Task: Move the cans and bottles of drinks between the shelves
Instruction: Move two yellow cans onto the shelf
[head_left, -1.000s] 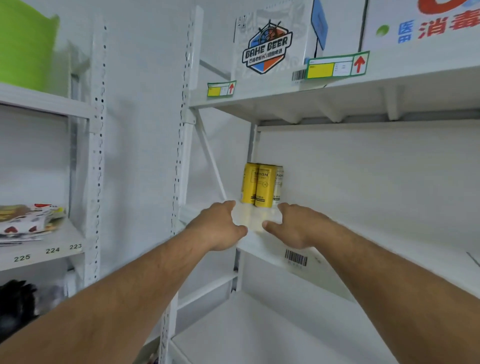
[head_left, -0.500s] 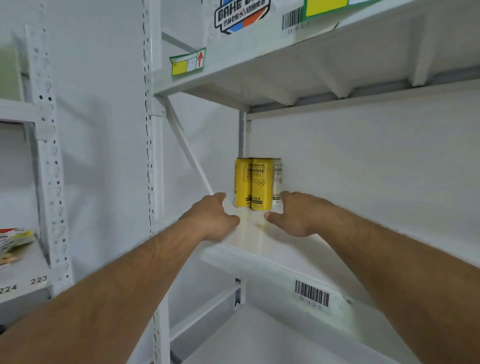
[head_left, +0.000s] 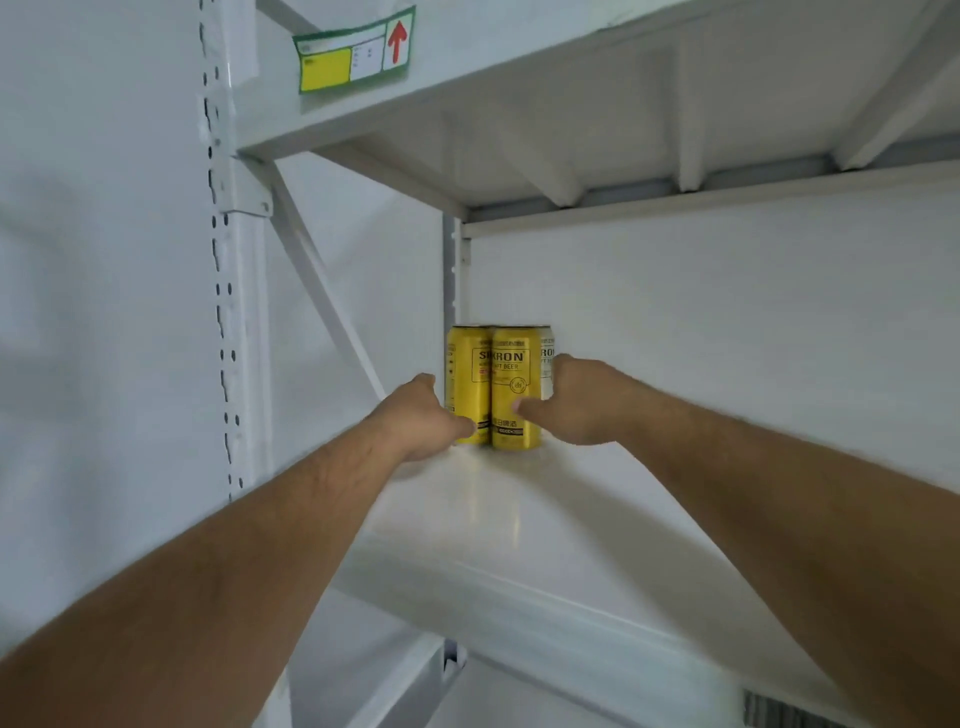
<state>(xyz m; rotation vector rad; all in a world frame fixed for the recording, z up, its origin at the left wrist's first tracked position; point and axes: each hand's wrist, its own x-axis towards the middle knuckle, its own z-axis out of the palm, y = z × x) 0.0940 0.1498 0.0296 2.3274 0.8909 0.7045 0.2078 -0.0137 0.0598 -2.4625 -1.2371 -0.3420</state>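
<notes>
Yellow beer cans (head_left: 511, 384) stand upright in a tight cluster at the back left corner of a white shelf (head_left: 519, 525). A white-sided can (head_left: 546, 358) peeks out behind them on the right. My left hand (head_left: 415, 421) touches the lower left of the cluster, its thumb tip on the left yellow can (head_left: 465, 374). My right hand (head_left: 576, 400) is against the cluster's right side, thumb on the front can and fingers hidden behind. Neither hand has a can lifted off the shelf.
The shelf above (head_left: 571, 104) hangs low over the cans and carries a green and yellow price tag with a red arrow (head_left: 353, 52). A perforated upright post (head_left: 226, 312) and a diagonal brace (head_left: 322, 280) stand to the left. A barcode label (head_left: 779, 712) marks the shelf's front edge.
Both hands have moved forward along the shelf, from short of the cans to touching them on either side. The view has moved closer and tilted up.
</notes>
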